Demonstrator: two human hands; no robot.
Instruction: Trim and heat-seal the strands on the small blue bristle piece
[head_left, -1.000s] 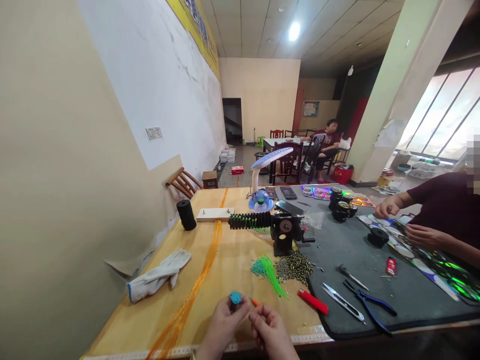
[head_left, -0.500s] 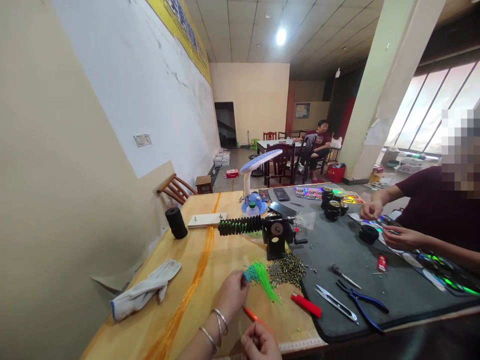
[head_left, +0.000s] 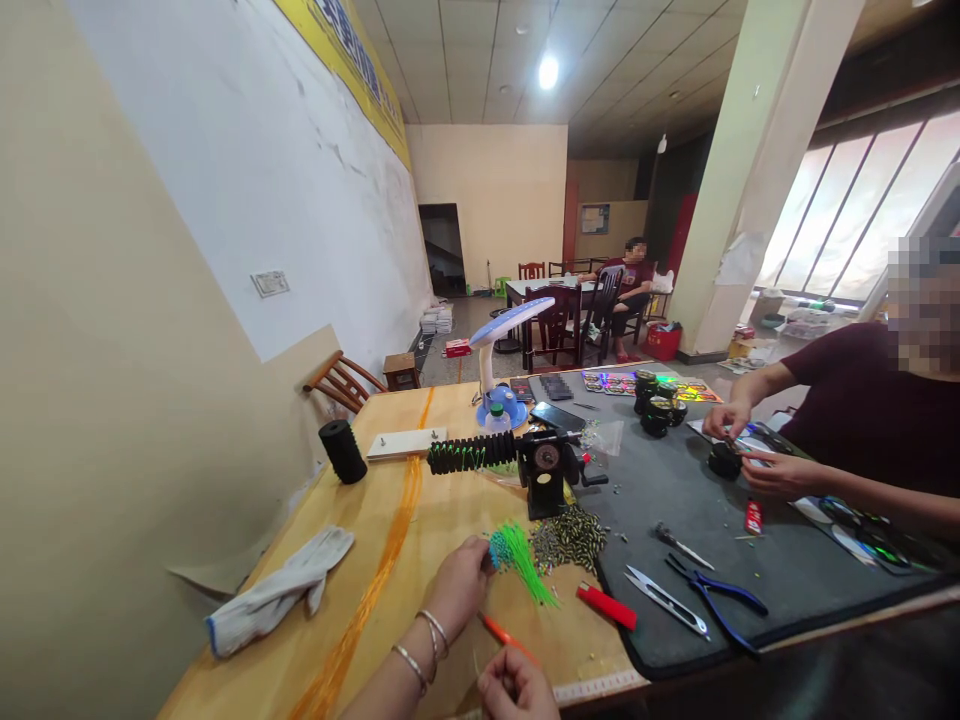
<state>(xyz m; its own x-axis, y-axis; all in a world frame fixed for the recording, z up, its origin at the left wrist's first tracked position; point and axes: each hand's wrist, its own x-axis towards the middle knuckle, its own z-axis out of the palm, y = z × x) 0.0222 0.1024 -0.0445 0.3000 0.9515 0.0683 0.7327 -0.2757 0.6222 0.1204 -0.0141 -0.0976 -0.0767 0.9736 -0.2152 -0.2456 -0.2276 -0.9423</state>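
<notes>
My left hand [head_left: 457, 585], with bracelets on the wrist, grips a small teal beaded piece [head_left: 499, 550] at the edge of a bunch of bright green strands [head_left: 521, 565]. Those strands lie on the yellow wooden table [head_left: 405, 520]. Lower down, my right hand [head_left: 517, 685] has its fingers curled at the end of a thin orange stick [head_left: 508, 640]. A gap separates my two hands. Just right of the strands sits a heap of dark and gold beads [head_left: 566, 535].
Beyond the beads stands a black hand-cranked winder [head_left: 544, 475] with a ribbed black coil [head_left: 472, 455]. Thread snips [head_left: 667, 600], blue-handled pliers [head_left: 716, 600] and a red lighter [head_left: 606, 606] lie nearby. A white glove [head_left: 277, 590] rests on the left, and a co-worker's hands [head_left: 750, 450] work at the right.
The teal piece has moved up and right, from between my hands to the green strands. My hands have separated, with the right one lower. The whole view has shifted slightly.
</notes>
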